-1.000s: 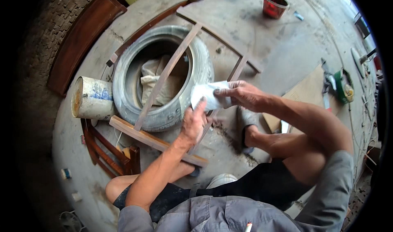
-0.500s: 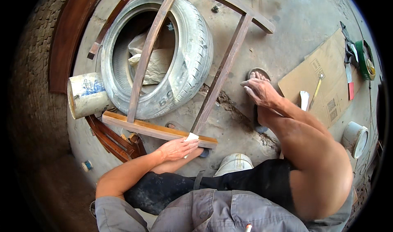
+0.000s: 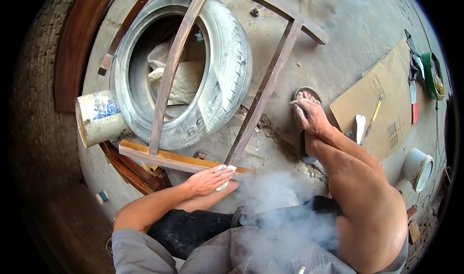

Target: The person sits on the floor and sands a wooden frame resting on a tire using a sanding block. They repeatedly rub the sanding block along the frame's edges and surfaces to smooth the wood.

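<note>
My left hand (image 3: 205, 180) presses a small folded white sheet (image 3: 225, 177), possibly sandpaper, against the near rail of a wooden frame (image 3: 186, 160), close to the joint with its right-hand bar. The fingers lie over the sheet and hide part of it. Brown and unpolished, the frame leans across a worn tyre (image 3: 227, 66), its far end beyond it. My right hand (image 3: 311, 117) hangs beside my sandalled right foot, fingers stretched downward, with nothing visible in it.
A stained white bucket (image 3: 100, 117) lies left of the tyre, near dark wooden parts (image 3: 133, 170). On the right are a cardboard sheet (image 3: 372, 100) with a yellow-handled tool (image 3: 374, 114), a green container (image 3: 431, 75) and a white pail (image 3: 418, 167). Smoke (image 3: 285, 211) drifts over my lap.
My left hand and the white sheet have shifted slightly down along the frame. My right hand has moved a little right and down. Smoke has appeared over my lap.
</note>
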The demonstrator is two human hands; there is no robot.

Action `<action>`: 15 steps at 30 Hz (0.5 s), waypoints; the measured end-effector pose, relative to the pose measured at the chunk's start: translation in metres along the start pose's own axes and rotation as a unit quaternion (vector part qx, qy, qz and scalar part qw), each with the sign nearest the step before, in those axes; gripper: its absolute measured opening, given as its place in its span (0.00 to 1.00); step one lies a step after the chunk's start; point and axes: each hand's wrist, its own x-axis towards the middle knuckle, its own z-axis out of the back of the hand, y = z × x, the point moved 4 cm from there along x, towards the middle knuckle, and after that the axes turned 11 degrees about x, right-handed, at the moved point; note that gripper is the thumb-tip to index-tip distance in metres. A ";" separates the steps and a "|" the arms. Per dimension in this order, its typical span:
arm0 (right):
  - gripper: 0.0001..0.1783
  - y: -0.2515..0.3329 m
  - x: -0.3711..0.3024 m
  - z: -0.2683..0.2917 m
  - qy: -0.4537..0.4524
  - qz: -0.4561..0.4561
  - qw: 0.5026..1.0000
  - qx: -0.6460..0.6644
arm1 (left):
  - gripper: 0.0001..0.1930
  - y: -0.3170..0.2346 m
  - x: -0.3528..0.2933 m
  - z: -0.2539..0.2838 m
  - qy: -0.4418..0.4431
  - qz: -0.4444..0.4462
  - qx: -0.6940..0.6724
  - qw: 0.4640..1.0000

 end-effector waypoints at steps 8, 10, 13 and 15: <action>0.15 -0.009 -0.001 -0.002 0.012 -0.008 0.999 -0.032 | 0.35 0.063 0.048 0.038 -0.080 0.062 0.094 0.990; 0.14 -0.009 -0.002 -0.001 0.018 -0.023 0.999 -0.024 | 0.33 0.039 0.025 0.014 -0.092 0.063 0.011 0.994; 0.12 -0.017 0.001 -0.004 0.000 -0.030 0.999 -0.031 | 0.34 0.012 0.008 -0.007 -0.095 -0.001 0.086 0.992; 0.11 -0.010 0.002 -0.003 -0.009 -0.004 0.999 -0.038 | 0.34 0.042 0.029 0.019 -0.115 0.066 0.038 0.990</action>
